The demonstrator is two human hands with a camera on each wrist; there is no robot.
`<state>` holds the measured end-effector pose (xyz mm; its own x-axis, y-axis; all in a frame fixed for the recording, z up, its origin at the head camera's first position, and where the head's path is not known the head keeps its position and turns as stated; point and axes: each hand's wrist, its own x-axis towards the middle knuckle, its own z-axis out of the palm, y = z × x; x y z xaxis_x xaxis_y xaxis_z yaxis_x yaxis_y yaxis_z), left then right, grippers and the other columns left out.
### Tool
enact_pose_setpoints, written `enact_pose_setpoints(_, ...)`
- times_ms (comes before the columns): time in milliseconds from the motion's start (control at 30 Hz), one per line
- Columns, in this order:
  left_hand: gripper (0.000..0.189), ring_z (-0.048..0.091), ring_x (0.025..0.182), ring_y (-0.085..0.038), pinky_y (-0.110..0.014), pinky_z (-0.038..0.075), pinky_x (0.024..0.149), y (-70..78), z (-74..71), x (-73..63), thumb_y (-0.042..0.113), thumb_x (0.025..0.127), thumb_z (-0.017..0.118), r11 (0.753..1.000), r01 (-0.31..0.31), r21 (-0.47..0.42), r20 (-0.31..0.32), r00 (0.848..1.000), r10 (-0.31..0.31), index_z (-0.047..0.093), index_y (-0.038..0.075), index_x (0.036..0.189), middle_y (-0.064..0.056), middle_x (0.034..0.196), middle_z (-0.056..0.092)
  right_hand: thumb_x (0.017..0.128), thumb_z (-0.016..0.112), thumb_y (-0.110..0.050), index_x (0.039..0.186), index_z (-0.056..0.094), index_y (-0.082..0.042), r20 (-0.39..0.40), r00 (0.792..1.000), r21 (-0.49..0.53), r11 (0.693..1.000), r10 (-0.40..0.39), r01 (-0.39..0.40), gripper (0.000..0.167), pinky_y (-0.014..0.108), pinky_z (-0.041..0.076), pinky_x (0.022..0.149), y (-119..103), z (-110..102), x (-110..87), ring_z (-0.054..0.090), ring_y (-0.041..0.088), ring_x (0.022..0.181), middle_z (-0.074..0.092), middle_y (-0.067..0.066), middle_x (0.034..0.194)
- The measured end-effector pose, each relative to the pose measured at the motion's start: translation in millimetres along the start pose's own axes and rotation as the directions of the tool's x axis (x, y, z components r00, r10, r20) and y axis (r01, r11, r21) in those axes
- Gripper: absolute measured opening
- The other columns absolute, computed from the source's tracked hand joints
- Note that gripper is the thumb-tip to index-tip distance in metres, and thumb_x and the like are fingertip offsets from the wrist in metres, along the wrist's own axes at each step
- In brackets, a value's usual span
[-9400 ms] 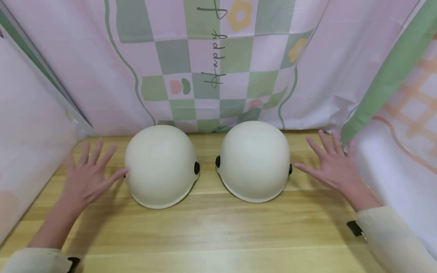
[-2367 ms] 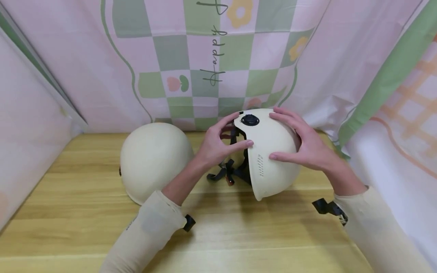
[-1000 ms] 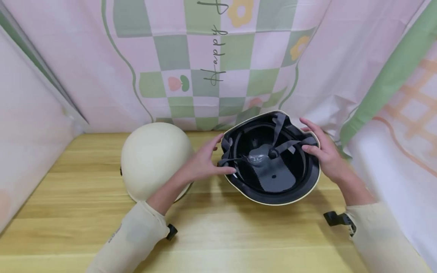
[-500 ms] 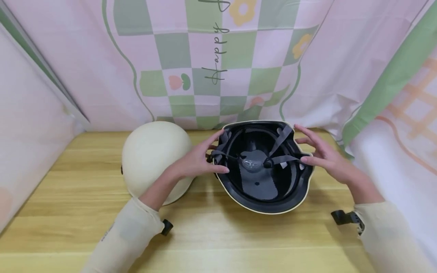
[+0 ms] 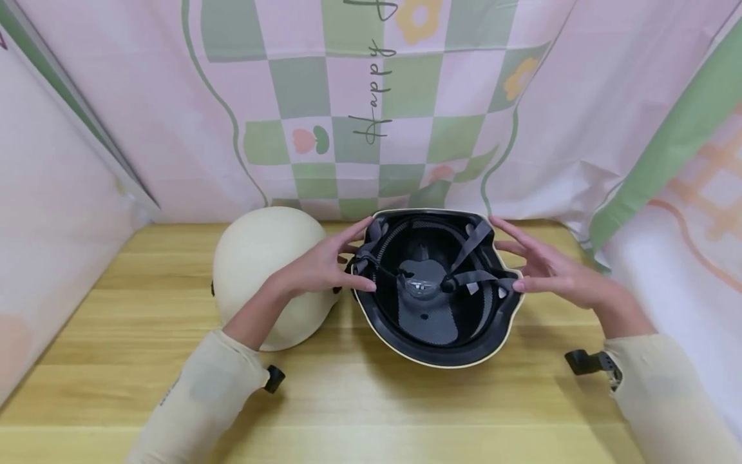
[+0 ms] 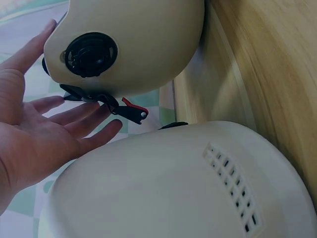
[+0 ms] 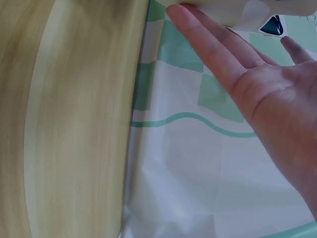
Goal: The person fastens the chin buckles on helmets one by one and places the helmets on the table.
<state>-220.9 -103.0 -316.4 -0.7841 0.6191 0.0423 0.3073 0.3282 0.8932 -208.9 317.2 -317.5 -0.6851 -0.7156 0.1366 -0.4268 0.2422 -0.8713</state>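
An off-white helmet (image 5: 429, 354) lies upside down on the table, its black padded inside and grey straps facing up. My left hand (image 5: 319, 264) is at its left rim, thumb on the edge, other fingers extended beside it. In the left wrist view that hand (image 6: 44, 129) looks spread, near a black round knob (image 6: 91, 54) and a dark strap with a red-marked buckle (image 6: 132, 111). My right hand (image 5: 547, 270) touches the right rim; in the right wrist view its straight fingers (image 7: 213, 54) reach the shell. A second off-white helmet (image 5: 272, 245) sits dome up, left.
The wooden table (image 5: 359, 412) carries both helmets. A checkered cloth (image 5: 353, 84) hangs behind it, with pale cloth walls (image 5: 52, 193) at the sides. The dome-up helmet stands close beside the upturned one, partly behind my left forearm.
Both helmets first stood dome up. The right one was gripped, tipped over and turned inside-up, then lowered and shifted slightly left. My fingers have loosened around its rim.
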Motion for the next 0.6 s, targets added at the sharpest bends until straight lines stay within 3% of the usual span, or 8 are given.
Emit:
enact_pose_setpoints(167, 0.105, 0.046, 0.141, -0.038, -0.054, 0.040, 0.114, -0.9, -0.7, -0.2, 0.010, 0.086, 0.084, 1.000, -0.003, 0.014, -0.017, 1.000, 0.004, 0.018, 0.019, 0.168, -0.015, 0.165, 0.034, 0.093, 0.059, 0.014, 0.169, 0.007, -0.018, -0.029, 0.999, -0.044, 0.999, 0.019, -0.020, 0.097, 0.022, 0.048, 0.100, -5, -1, 0.5, 0.040, 0.001, 0.138, 0.014, 0.018, 0.170)
enact_pose_setpoints(267, 0.105, 0.047, 0.140, -0.038, -0.055, 0.041, 0.112, -1.4, -0.3, -1.5, 0.012, 0.086, 0.085, 0.999, -0.003, 0.041, -0.028, 1.000, 0.004, 0.019, 0.018, 0.168, -0.015, 0.164, 0.036, 0.089, 0.067, 0.014, 0.166, 0.022, -0.013, -0.117, 0.993, -0.172, 0.985, -0.034, 0.014, 0.093, 0.021, 0.051, 0.098, -10, 2, 4.8, 0.051, 0.004, 0.131, 0.033, 0.017, 0.162)
enact_pose_setpoints(333, 0.104, 0.048, 0.139, -0.038, -0.056, 0.041, 0.112, -2.1, 0.4, -2.0, 0.012, 0.086, 0.085, 0.999, -0.004, 0.052, -0.035, 0.999, 0.006, 0.020, 0.019, 0.167, -0.017, 0.162, 0.037, 0.084, 0.072, 0.015, 0.161, 0.035, -0.006, -0.203, 0.973, -0.283, 0.958, -0.112, 0.051, 0.088, 0.018, 0.049, 0.098, -15, 5, 9.8, 0.055, 0.004, 0.129, 0.047, 0.008, 0.156)
enact_pose_setpoints(400, 0.104, 0.049, 0.139, -0.039, -0.056, 0.042, 0.111, -1.6, 1.2, -2.8, 0.012, 0.086, 0.085, 0.998, -0.007, 0.057, -0.041, 0.999, 0.009, 0.020, 0.019, 0.167, -0.018, 0.161, 0.038, 0.079, 0.077, 0.017, 0.152, 0.047, 0.000, -0.289, 0.937, -0.386, 0.920, -0.194, 0.071, 0.081, 0.016, 0.048, 0.099, -21, 10, 15.7, 0.056, 0.002, 0.128, 0.057, 0.002, 0.149)
enact_pose_setpoints(500, 0.104, 0.050, 0.138, -0.039, -0.054, 0.043, 0.110, -0.5, 2.6, -3.6, 0.012, 0.086, 0.086, 0.999, -0.005, 0.052, -0.050, 0.999, 0.008, 0.021, 0.018, 0.167, -0.019, 0.160, 0.039, 0.076, 0.083, 0.013, 0.139, 0.062, 0.000, -0.375, 0.893, -0.483, 0.875, -0.249, 0.041, 0.068, 0.013, 0.044, 0.101, -35, 20, 23.6, 0.058, -0.001, 0.120, 0.067, 0.002, 0.135)
enact_pose_setpoints(533, 0.104, 0.050, 0.138, -0.039, -0.054, 0.044, 0.110, 0.0, 3.0, -3.9, 0.011, 0.086, 0.086, 0.999, -0.006, 0.051, -0.052, 0.999, 0.009, 0.021, 0.018, 0.167, -0.019, 0.160, 0.039, 0.076, 0.084, 0.010, 0.135, 0.065, -0.002, -0.390, 0.885, -0.508, 0.861, -0.254, 0.024, 0.063, 0.012, 0.043, 0.101, -40, 24, 26.0, 0.060, -0.002, 0.117, 0.069, 0.002, 0.131)
enact_pose_setpoints(600, 0.104, 0.050, 0.138, -0.038, -0.052, 0.045, 0.109, 0.9, 3.8, -4.3, 0.011, 0.085, 0.086, 0.999, -0.006, 0.044, -0.059, 0.998, 0.009, 0.021, 0.017, 0.167, -0.019, 0.159, 0.040, 0.078, 0.085, 0.007, 0.130, 0.070, -0.004, -0.377, 0.891, -0.528, 0.849, -0.254, 0.018, 0.055, 0.012, 0.042, 0.101, -48, 32, 31.6, 0.063, 0.002, 0.112, 0.072, 0.006, 0.124)
